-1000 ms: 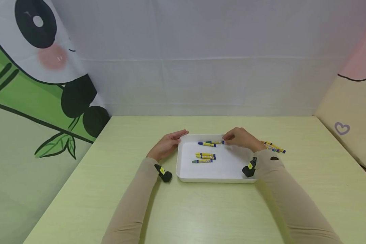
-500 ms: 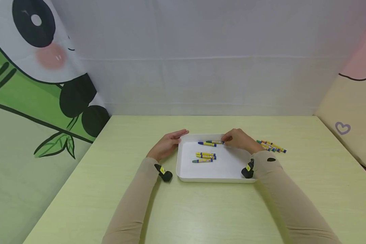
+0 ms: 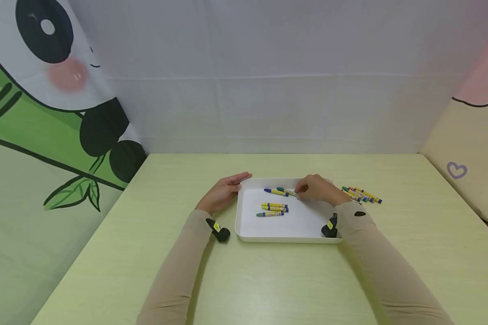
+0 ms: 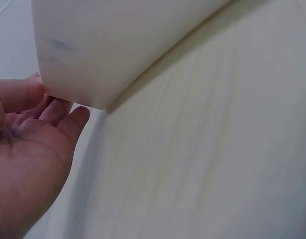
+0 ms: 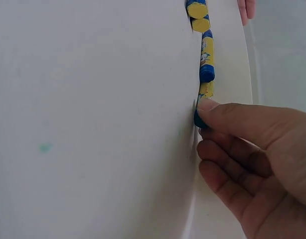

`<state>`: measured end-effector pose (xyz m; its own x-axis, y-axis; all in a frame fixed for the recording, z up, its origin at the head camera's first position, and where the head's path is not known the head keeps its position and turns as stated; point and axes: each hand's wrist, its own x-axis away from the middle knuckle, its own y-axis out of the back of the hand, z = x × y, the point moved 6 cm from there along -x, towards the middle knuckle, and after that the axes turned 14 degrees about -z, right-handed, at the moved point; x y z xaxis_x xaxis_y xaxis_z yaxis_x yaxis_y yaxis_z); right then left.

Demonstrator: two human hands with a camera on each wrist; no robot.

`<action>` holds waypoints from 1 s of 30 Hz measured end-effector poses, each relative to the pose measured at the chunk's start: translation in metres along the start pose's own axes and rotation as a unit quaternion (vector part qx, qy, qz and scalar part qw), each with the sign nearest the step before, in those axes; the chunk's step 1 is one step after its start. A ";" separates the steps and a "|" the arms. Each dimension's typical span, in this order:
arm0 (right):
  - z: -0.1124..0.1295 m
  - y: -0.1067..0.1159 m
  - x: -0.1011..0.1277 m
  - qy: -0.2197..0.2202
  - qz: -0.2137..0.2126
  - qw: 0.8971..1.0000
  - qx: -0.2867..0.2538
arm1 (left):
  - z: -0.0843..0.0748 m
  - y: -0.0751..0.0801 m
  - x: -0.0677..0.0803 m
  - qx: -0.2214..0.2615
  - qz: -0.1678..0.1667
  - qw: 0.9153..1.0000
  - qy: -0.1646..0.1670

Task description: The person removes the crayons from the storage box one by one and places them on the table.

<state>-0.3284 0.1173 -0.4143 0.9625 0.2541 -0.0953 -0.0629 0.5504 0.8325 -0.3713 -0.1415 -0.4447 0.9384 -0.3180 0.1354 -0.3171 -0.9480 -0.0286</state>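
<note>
From my head view, I have both hands at a white tray (image 3: 288, 240) on the pale table (image 3: 244, 280). My left hand (image 3: 222, 194) grips the tray's far left corner, thumb on the rim and fingers past the far side; the left wrist view shows the thumb tip against the edge.

My right hand (image 3: 318, 188) is over the tray's far right part, pinching the right end of a green crayon (image 3: 286, 192) between thumb and fingers. That crayon is in the tray's far part, slanted, its green tip pointing left and away from me; I can't tell whether it touches the tray floor.

Just nearer and to its left lies a blue crayon (image 3: 275, 192). Nearer to me are two yellow crayons (image 3: 274, 207) side by side, then a grey-green crayon (image 3: 270, 214), nearest of all. Beyond the tray's right side, a slanted row of crayons (image 3: 370, 196) lies on the table, partly behind my right wrist. A grey-white sheet (image 3: 244, 104) hangs at the far side.
</note>
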 end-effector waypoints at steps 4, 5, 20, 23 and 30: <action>-0.002 0.003 -0.003 0.001 -0.003 1.000 0.000 | -0.001 -0.001 -0.002 0.000 -0.005 1.000 0.000; -0.002 0.003 -0.004 0.002 -0.003 1.000 0.001 | -0.001 -0.001 -0.003 0.000 -0.006 1.000 -0.001; -0.011 0.013 -0.015 0.015 -0.004 1.000 -0.001 | -0.005 -0.006 -0.011 0.007 -0.015 1.000 -0.005; -0.013 0.015 -0.016 0.013 -0.003 1.000 -0.007 | -0.005 -0.007 -0.012 0.006 -0.020 1.000 -0.005; -0.015 0.021 -0.022 0.020 0.000 1.000 -0.011 | -0.005 -0.007 -0.016 0.007 -0.029 1.000 -0.001</action>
<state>-0.3548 0.1348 -0.4029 0.9513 0.2850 -0.1176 -0.0690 0.5686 0.8197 -0.3850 -0.1298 -0.4421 0.9556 -0.2620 0.1351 -0.2598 -0.9651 -0.0336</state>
